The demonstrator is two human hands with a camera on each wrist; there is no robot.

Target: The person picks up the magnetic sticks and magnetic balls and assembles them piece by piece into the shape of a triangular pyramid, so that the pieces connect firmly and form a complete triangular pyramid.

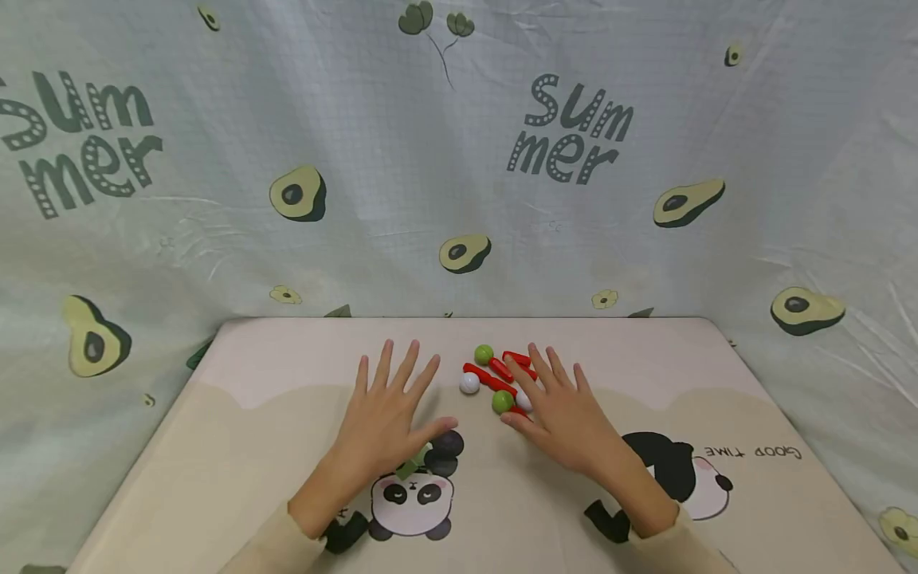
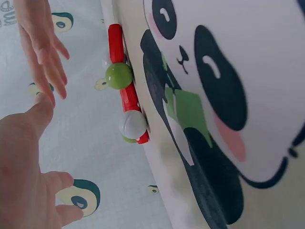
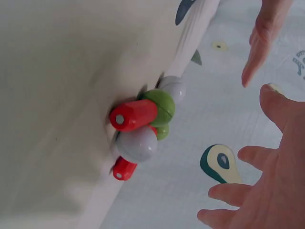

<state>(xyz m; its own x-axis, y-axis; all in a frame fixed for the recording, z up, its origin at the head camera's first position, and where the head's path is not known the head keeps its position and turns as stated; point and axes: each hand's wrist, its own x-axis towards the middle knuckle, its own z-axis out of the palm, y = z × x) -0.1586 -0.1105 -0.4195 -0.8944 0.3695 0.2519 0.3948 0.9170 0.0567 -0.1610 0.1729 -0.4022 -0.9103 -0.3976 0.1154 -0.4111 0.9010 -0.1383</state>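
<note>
A small group of red rods (image 1: 490,379), green balls (image 1: 484,354) and white balls (image 1: 469,383) lies on the table, right of the middle. In the right wrist view, a red rod (image 3: 138,114) shows a silvery round spot on its end, beside a green ball (image 3: 164,107) and a white ball (image 3: 137,144). My left hand (image 1: 387,422) is held palm down over the panda print, fingers spread, left of the group. The right hand (image 1: 570,418), also spread, hovers at the group's right side and hides part of it from the head view. Neither hand holds anything.
A pale tablecloth (image 1: 237,446) with panda and dog prints covers the table. Behind its far edge hangs a light curtain (image 1: 387,175) printed with avocados and lettering. The curtain also runs along both sides of the table.
</note>
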